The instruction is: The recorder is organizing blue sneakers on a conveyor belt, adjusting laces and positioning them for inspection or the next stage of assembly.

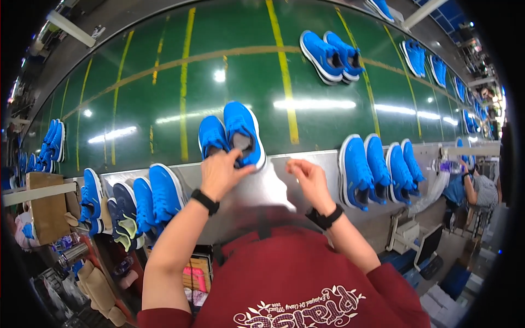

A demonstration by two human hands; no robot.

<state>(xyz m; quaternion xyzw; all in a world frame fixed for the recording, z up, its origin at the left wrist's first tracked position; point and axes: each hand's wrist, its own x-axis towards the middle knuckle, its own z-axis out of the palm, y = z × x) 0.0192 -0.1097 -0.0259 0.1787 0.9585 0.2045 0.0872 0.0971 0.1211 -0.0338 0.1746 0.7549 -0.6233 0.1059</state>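
over the green counter (147,98) a hand could pass left of the middle blue pair (236,121), or between it and the far pair (320,52). the left hand (217,176) blocks the middle pair's near side. a gap separates the right hand (310,183) from the right-hand row (376,163); the left-hand row (143,202) crowds the near edge.

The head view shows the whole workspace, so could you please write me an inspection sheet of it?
Surface: green top with yellow lines and bright reflections; metal ledge along the near side.
Main things: blue pair of shoes, toes away from the person.
Clutter: dark shoes with lime linings at left; more blue shoes along the near edge.
Hands: left hand at the pair's heels, grip unclear; right hand over the ledge, holding nothing visible.
Cables: nothing seen for certain.
Surroundings: another person in striped clothing, far right.
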